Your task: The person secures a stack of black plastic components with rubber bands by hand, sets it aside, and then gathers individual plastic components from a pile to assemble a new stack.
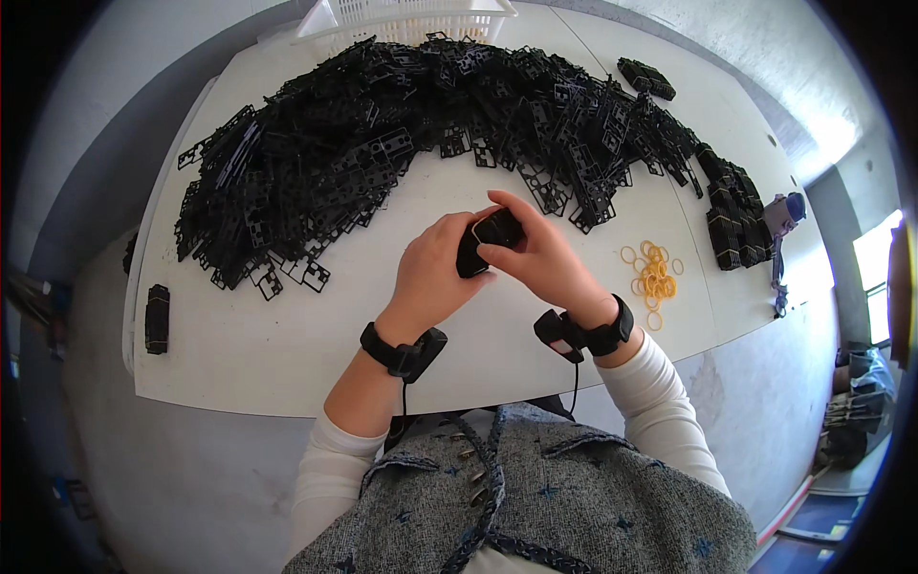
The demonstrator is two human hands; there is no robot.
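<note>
Over the middle of the table, my left hand (427, 275) and my right hand (555, 260) are both closed round a compact stack of black plastic pieces (500, 228). A thin yellowish line, which looks like a rubber band, crosses the stack beside my right fingers. My fingers cover much of the stack. Loose yellow rubber bands (656, 277) lie in a small pile to the right of my right hand. Beyond both hands, a large heap of flat black plastic frames (354, 143) arches across the table.
Banded black bundles (736, 220) stand in rows at the right, with another bundle (645, 78) at the far right and one (157, 319) at the left edge. A white plastic basket (402, 19) sits behind the heap. A purple object with a strap (784, 212) lies at the white table's (316, 368) right edge.
</note>
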